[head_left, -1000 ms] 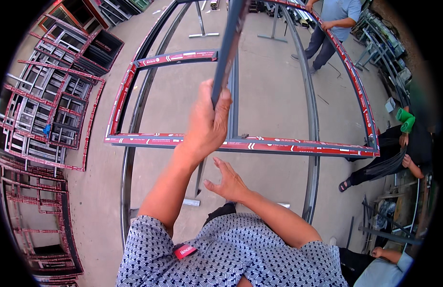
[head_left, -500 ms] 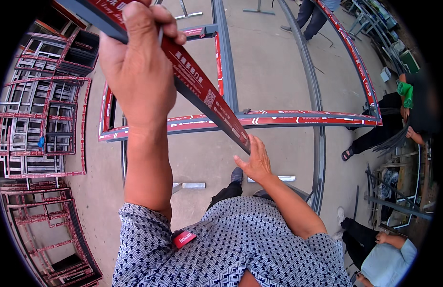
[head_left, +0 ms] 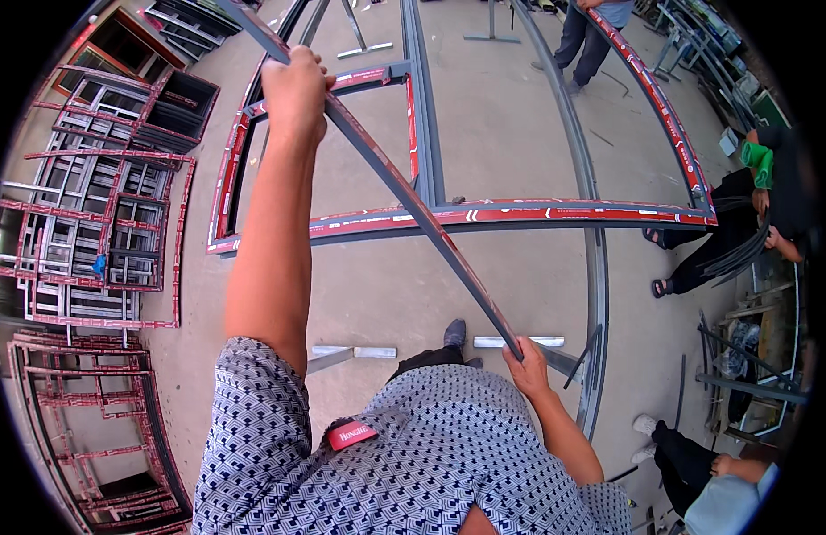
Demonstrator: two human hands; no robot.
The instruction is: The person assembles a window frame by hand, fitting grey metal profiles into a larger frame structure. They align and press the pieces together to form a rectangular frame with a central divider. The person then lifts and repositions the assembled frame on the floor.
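Observation:
A long grey metal profile bar (head_left: 404, 193) with reddish film slants across the view from upper left to lower right. My left hand (head_left: 294, 94) is closed round its upper part, arm stretched forward. Near the bar's lower end, my right hand (head_left: 528, 366) grips it in front of my waist. Beyond and below the bar lies a large window frame (head_left: 556, 214) of dark grey profile covered in red film, with a smaller inner frame (head_left: 368, 78) at its left. The bar's far end runs out of the picture.
Finished frames (head_left: 110, 232) stand stacked at the left. Metal support rails (head_left: 595, 312) run under the large frame. A person (head_left: 591, 40) stands at its far side; another person (head_left: 779, 192) holds thin dark strips at the right. A third person (head_left: 725, 490) is at lower right.
The bar has swung away from my face and turned, showing a narrower side. My right hand has moved right and nearer my body, now closed round the lower end.

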